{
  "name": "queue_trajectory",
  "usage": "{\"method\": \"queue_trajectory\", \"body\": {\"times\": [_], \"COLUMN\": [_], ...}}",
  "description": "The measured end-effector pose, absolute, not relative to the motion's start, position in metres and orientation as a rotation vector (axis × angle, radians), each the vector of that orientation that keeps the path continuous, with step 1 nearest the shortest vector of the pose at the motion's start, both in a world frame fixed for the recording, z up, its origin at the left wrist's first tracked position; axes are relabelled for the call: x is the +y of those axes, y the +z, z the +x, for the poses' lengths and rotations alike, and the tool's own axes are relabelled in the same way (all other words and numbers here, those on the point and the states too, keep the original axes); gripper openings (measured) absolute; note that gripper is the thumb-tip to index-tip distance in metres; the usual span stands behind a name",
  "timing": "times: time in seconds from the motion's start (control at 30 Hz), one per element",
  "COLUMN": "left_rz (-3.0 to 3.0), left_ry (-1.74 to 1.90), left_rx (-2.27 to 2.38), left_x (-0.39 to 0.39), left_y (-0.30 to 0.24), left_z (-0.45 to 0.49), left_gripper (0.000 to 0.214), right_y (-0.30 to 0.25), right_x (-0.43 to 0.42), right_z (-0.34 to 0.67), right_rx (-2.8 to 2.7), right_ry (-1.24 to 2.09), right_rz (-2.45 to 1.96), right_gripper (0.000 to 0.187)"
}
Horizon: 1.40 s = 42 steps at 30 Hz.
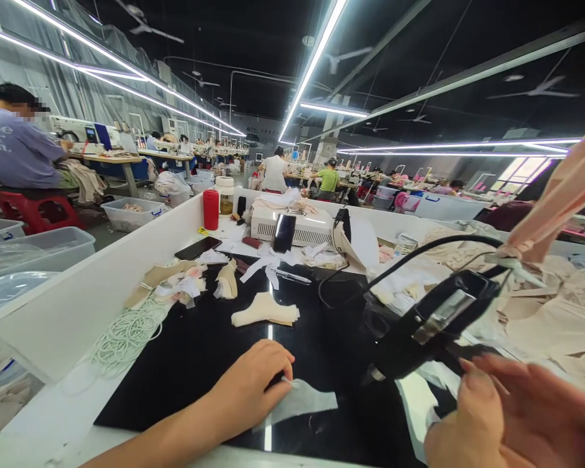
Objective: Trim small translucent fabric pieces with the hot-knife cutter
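Observation:
My left hand rests on the black work mat with its fingers curled and pinched on a small translucent white fabric piece. At the lower right, my right hand is wrapped round the handle of a black corded hand tool with a metal plate, held just above the mat. Its cable arcs back over the table. A beige cut fabric piece lies on the mat beyond my left hand.
A coil of white cord and fabric scraps lie at left. A phone, red bottle and white machine stand farther back. Beige fabric piles at right. Other people work at distant tables.

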<state>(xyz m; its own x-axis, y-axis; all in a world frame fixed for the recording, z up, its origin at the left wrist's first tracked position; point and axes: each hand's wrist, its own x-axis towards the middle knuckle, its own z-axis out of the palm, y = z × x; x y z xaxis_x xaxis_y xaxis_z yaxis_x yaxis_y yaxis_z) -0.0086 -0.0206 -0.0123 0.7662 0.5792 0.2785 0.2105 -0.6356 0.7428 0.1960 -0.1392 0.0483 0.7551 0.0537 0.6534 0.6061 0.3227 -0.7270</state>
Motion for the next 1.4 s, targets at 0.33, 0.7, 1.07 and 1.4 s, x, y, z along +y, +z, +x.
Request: {"method": "queue_trajectory", "body": {"times": [0.33,0.7,1.07,1.4], "left_rz": [1.912,1.539,1.625,2.052], "left_ry": [0.603,0.753,0.909,0.924], "left_rx": [0.651,0.657,0.861,1.045], "left_x": [-0.015,0.006,0.040,0.074], "left_y": [0.004,0.002,0.019,0.011], "left_z": [-0.011,-0.015,-0.017,-0.012], "left_gripper": [0.007,0.035,0.044,0.038], "right_y": [0.003,0.014,0.013,-0.002], "right_x": [-0.115,-0.092,-0.030,0.009], "right_z": [0.179,0.175,0.177,0.175], "right_rx": [-1.724,-1.683,-1.590,-1.721], "right_ry": [0.153,0.398,0.277,-0.024], "right_rz": [-1.423,-1.453,-1.488,-1.635], "right_gripper": [0.035,0.021,0.026,0.023]}}
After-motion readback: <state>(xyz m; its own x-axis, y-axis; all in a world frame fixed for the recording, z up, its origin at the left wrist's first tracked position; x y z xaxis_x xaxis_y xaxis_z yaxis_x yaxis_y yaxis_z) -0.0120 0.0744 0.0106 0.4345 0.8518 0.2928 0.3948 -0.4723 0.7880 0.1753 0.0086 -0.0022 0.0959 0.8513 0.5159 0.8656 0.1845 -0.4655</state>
